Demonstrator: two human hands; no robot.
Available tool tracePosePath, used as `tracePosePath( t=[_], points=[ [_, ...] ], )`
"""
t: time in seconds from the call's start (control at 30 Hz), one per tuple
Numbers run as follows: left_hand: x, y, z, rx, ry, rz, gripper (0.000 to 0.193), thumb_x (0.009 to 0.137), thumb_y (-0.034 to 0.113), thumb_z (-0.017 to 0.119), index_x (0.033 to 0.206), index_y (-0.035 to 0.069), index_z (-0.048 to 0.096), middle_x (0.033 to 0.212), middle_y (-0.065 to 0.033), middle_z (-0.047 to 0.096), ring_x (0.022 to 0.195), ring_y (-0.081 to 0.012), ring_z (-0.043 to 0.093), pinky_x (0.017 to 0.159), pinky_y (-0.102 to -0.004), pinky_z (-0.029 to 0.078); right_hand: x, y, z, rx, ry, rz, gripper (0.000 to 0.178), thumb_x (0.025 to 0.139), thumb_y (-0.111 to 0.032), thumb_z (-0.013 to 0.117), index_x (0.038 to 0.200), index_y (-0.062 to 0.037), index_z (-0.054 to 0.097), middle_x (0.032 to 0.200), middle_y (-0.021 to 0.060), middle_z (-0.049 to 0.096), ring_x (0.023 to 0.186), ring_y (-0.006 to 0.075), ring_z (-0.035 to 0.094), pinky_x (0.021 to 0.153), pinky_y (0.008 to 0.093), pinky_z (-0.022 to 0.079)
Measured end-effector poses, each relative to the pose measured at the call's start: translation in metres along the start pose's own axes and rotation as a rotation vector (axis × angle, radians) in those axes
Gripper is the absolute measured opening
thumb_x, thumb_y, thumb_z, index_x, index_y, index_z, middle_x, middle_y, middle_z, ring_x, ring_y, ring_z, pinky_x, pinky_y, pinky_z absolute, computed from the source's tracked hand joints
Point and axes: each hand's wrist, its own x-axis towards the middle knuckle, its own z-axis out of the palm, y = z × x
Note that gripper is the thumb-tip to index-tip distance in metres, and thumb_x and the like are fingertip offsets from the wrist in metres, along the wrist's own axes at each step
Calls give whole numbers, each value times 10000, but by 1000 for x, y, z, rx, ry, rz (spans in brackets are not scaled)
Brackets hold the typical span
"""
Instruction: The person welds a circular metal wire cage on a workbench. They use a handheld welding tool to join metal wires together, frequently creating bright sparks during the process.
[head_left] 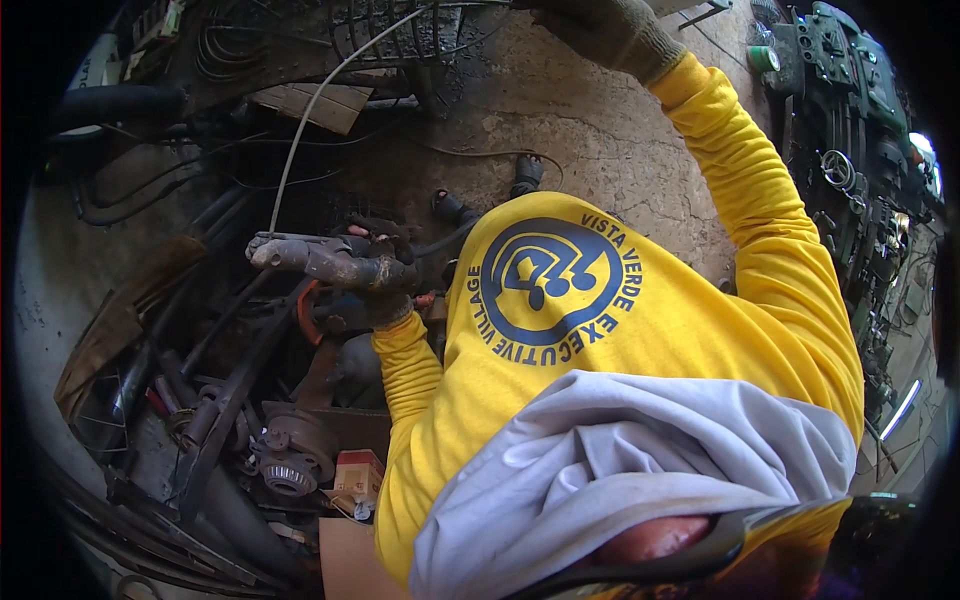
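In a dark, soiled glove, my left hand [385,306] is closed round a worn grey welding electrode holder [325,262] at left of centre. A thin pale rod [310,105] rises from the holder's tip and curves toward the upper edge, near my other glove. A dark cable [445,238] leads off the holder's back end. Stretched far forward, my right hand [610,35] wears a brown knit glove. The upper edge cuts off its fingers, so I cannot tell whether it grips the rod. Both arms are in yellow sleeves.
Greasy machine parts, a toothed gear [289,474] and a small cardboard box [358,474] lie at lower left. Metal bars lean there. Ahead stands a dark wire rack [395,35] beside a board [315,105]. Green machinery [850,55] lines the right, past a stained concrete floor [600,130].
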Motion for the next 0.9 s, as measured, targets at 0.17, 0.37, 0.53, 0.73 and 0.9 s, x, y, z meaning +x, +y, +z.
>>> tracePosePath(
  t=[0.17,0.37,0.53,0.73,0.9],
  points=[
    [-21,50,4,-327,-46,-6,224,826,29,694,1047,42,730,1129,-114,688,1066,-231,661,958,-372,519,2,-6,-2,-42,-13,35,234,838,-122,704,1064,-135,762,819,135,724,706,311,700,647,386,569],
    [-14,23,-1,161,-33,292,222,857,96,710,1078,86,736,1165,-96,655,1083,-338,605,908,-458,529,-2,4,6,82,54,23,238,832,-120,712,1066,-129,761,821,137,724,708,320,699,643,385,568],
    [-17,38,0,22,-38,37,216,883,156,727,1093,106,735,1190,-98,635,1078,-395,574,826,-505,554,2,-4,-1,-21,-2,18,254,827,-115,716,1077,-129,757,831,137,726,715,320,700,651,380,574],
    [-35,61,7,-308,-32,21,293,860,135,734,1129,25,695,1159,-142,658,1037,-308,655,857,-425,571,2,-1,2,-22,-10,32,254,824,-124,723,1076,-128,755,837,134,726,722,324,700,656,386,576],
    [-28,32,-2,-995,-207,-226,347,910,142,649,1228,3,634,1171,-157,662,1054,-292,678,900,-408,577,3,0,0,-36,-17,16,250,827,-133,724,1075,-130,755,835,135,726,721,322,700,655,388,575]
  ],
)
